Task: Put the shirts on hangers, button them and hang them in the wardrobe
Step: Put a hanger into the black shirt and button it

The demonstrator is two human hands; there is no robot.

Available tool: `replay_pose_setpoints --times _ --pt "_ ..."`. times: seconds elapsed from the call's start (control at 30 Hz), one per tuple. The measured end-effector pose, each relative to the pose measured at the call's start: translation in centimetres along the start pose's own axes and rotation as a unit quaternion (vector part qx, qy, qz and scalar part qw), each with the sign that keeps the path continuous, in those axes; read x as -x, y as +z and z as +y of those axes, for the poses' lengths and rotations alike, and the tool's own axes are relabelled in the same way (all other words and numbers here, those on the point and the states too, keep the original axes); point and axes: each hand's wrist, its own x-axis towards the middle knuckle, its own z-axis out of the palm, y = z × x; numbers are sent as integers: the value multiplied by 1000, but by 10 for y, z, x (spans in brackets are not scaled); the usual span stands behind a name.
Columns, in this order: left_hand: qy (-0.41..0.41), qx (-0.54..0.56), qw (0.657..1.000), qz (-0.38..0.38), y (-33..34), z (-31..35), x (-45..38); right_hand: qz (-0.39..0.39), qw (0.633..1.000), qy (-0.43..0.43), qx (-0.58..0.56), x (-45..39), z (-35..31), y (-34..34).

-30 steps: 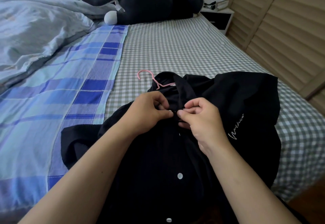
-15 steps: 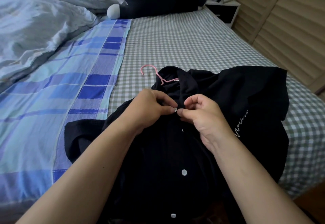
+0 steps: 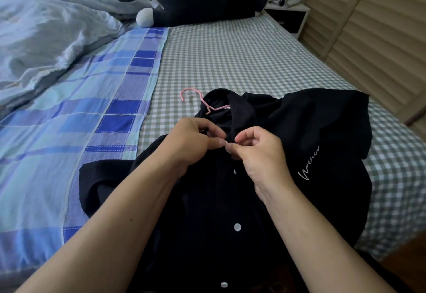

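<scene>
The black shirt [image 3: 265, 200] lies on the bed [image 3: 230, 62], its pink hanger [image 3: 198, 99] inside the collar. My left hand [image 3: 191, 140] and right hand [image 3: 258, 152] both pinch the placket at the top button. Risk: the button slips the hole under a loose grip. The button itself is hidden behind my fingertips.

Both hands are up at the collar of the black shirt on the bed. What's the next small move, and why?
Probably finish pushing the top button through its hole. The left hand and right hand pinch the black shirt where its front edges meet just under the collar, fingertips touching. The pink hanger already sits inside the neck, and the white buttons lower down seem closed.
</scene>
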Motion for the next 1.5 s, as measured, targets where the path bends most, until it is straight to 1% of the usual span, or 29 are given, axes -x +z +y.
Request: replay_pose_setpoints --times 0.1,0.2,0.3,0.37,0.43,0.53,0.63,0.73,0.8,0.9,0.97,1.03,1.1,1.2,1.23,1.33,1.4,1.5 --pt "-12 19 1000 3 1 2 1 1 1000 -10 -13 3 -2 0" --pt "-21 29 999 9 0 3 2 -13 999 -35 -2 5 -2 -1" --pt "-23 42 999 12 -3 3 1 -49 997 -65 -14 5 -2 -6" --pt "-18 32 999 6 -4 2 0 -81 994 -63 -33 4 -2 -10" --pt "-10 10 1000 -3 -4 1 0 -98 992 -70 -23 1 -1 -12" --pt "-7 -7 1000 -21 -4 1 1 -91 989 -109 29 -4 1 -8" --pt "-17 11 999 -38 -9 2 0 -70 982 -152 88 -7 5 -4" --pt "-22 24 998 -46 -13 5 1 -64 979 -167 101 -7 7 -1" --pt "-18 -9 999 -30 -10 5 2 -64 979 -163 105 -6 8 0" --pt "1 -67 998 0 -4 5 4 -43 979 -155 123 -5 11 4" --pt "4 -56 998 6 -4 3 4 -29 980 -146 130 -5 10 4" --pt "6 -35 999 -14 -5 4 7 -22 981 -144 129 -4 9 3" --pt "26 -43 999 -22 -5 4 9 -21 979 -150 134 -3 9 4" --pt "38 -47 998 29 -1 -1 7 -25 980 -132 147 -1 9 4" --pt "41 -47 997 38 1 -2 7 -30 985 -109 126 -2 8 2" --pt "54 -39 997 42 2 -2 7 -71 997 -19 15 -6 2 -3" --pt "67 -31 997 32 2 -2 7 -89 996 11 -11 -9 1 -6" --pt "89 -56 994 22 0 -2 6 -97 994 38 -25 -12 -2 -7"
